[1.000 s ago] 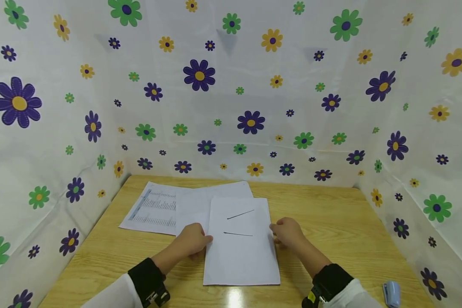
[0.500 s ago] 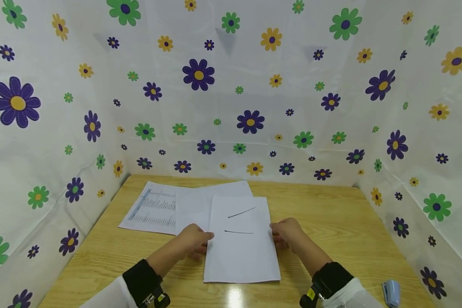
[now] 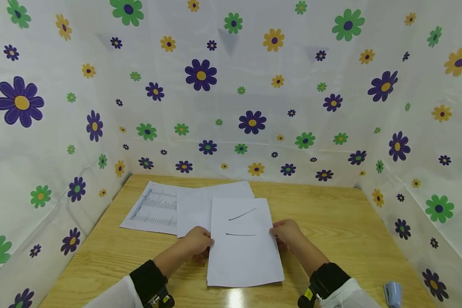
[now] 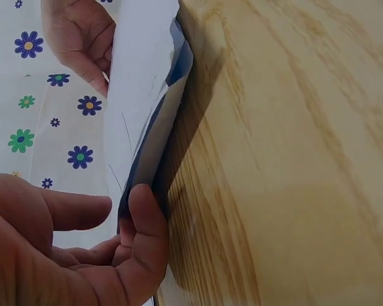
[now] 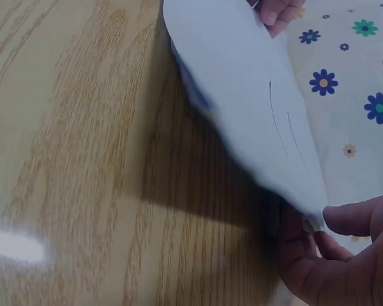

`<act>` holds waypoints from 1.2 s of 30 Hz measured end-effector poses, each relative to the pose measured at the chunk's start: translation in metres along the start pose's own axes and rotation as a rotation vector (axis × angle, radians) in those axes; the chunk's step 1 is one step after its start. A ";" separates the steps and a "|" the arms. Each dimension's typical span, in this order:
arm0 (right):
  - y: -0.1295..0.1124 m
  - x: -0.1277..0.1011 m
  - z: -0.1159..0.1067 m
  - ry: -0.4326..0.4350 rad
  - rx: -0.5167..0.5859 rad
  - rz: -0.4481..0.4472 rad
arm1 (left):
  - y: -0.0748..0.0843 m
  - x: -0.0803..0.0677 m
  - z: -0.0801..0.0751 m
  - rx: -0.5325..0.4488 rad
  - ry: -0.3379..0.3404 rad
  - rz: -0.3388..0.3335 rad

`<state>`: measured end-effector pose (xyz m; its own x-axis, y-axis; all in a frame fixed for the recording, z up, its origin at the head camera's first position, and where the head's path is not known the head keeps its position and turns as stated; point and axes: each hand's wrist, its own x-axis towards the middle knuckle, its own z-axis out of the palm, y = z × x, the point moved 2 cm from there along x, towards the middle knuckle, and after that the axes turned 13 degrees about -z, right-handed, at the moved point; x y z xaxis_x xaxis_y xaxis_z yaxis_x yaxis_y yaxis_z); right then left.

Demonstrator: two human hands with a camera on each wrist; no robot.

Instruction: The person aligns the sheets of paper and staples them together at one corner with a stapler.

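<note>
I'm looking at a staged recording booth, not a real home or office. A white cloth [image 3: 231,107] printed with purple, green and yellow flowers hangs on three sides and closes in a small wood-grain table [image 3: 331,218]. Office-type stuff on it: a printed sheet [image 3: 154,205] with rows of small text, plain white sheets [image 3: 242,252], a small blue stapler [image 3: 392,293] at the near right edge. Nothing else of the room shows.

Light wooden table [image 3: 331,222], pale oak grain, glossy. On it: printed white sheet with table of figures [image 3: 154,207], far left; blank white sheet [image 3: 194,205] overlapping it; white sheet with two thin dark lines [image 3: 244,248] at centre; small pale-blue stapler [image 3: 392,293], near right corner.
</note>
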<state>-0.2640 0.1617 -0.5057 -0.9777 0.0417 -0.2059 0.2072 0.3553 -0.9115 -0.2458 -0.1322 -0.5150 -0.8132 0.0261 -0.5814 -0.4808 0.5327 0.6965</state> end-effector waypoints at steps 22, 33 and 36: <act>0.004 -0.003 -0.042 0.080 -0.273 -0.123 | 0.039 0.006 0.050 0.035 0.011 0.173; 0.025 -0.006 -0.052 0.069 -0.351 -0.108 | 0.037 0.012 0.061 0.105 -0.036 0.214; 0.026 -0.008 -0.055 0.074 -0.440 -0.111 | 0.036 0.013 0.061 0.126 -0.027 0.218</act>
<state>-0.2523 0.2221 -0.5078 -0.9963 0.0421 -0.0748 0.0820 0.7235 -0.6854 -0.2532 -0.0611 -0.5232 -0.8834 0.1730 -0.4356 -0.2493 0.6135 0.7493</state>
